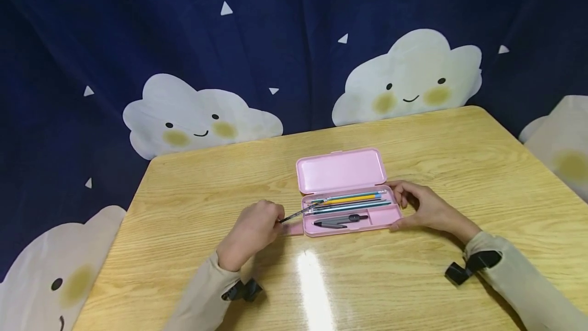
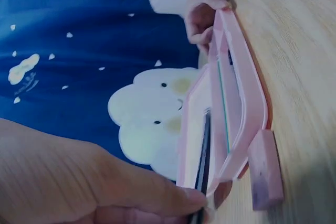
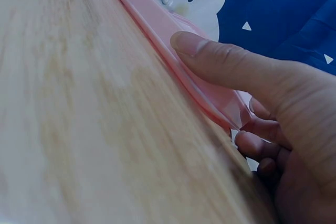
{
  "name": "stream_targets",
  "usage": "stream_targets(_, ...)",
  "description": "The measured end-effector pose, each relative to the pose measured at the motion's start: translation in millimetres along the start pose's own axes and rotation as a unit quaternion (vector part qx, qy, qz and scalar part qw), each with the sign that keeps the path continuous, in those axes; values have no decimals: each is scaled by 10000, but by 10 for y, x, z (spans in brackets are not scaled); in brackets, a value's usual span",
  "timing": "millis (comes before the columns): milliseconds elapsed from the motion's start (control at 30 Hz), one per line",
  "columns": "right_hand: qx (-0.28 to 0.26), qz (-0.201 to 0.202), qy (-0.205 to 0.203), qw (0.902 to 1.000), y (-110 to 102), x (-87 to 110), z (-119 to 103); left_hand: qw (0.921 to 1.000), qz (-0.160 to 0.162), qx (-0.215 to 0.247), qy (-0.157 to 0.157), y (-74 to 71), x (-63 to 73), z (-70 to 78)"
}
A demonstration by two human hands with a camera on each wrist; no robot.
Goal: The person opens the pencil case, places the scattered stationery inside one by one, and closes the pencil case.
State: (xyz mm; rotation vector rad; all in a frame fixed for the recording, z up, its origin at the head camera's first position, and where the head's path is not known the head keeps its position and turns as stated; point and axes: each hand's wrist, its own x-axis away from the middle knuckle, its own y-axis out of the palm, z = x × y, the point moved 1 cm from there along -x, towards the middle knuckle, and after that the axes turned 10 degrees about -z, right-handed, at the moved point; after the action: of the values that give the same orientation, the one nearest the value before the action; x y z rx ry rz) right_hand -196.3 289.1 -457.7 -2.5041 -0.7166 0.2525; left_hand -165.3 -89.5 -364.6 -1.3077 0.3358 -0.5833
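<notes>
A pink pencil case [image 1: 385, 215] stands on the table with its lid [image 1: 341, 170] tipped back. Inside lie several pencils, among them a yellow pencil [image 1: 353, 199], and a grey compass [image 1: 340, 220] in the front compartment. My left hand [image 1: 254, 230] pinches a dark pencil [image 1: 296, 215] between thumb and fingers, its far end slanting over the case's left side. The left wrist view shows that dark pencil [image 2: 203, 156] too. My right hand [image 1: 424, 206] grips the case's right end, thumb [image 3: 210, 59] at the front and fingers behind.
A small pink block [image 2: 264, 169] juts from the case's left end, partly behind my left hand in the head view. The wooden table [image 1: 206, 183] reaches back to a dark blue curtain [image 1: 257, 55] printed with clouds.
</notes>
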Motion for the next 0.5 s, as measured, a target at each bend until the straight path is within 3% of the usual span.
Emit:
stream_targets(267,-62,30,-69,10000,0,5,3,9988,-285,-123,370,15,-377,168)
stream_targets(500,-44,13,-50,10000,-3,19,-2,9972,-327,-193,649,70,-649,266)
